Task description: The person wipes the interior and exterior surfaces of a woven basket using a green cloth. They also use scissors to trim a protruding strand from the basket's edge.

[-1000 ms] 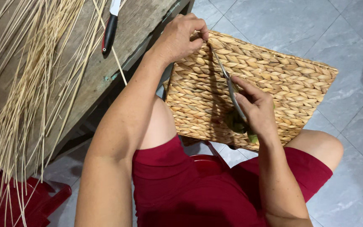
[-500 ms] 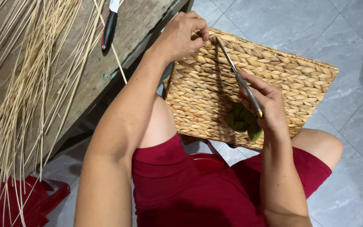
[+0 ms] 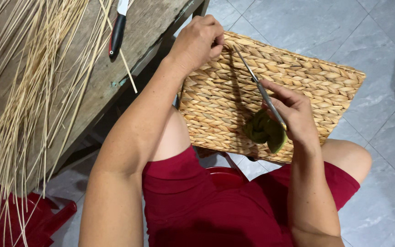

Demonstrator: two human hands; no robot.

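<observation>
Left hand [image 3: 197, 41] pinched shut on the top edge of the flat rectangular woven straw panel [image 3: 298, 77] propped across the knees. Right hand [image 3: 293, 114] clamped on green-handled scissors [image 3: 264, 123], blades reaching toward that pinch. Probably light, stiff, rough; best held at the edge.

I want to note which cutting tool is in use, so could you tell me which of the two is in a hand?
The green-handled scissors, gripped by the right hand over the woven basket. The black-and-red-handled knife lies untouched on the wooden table.
</observation>
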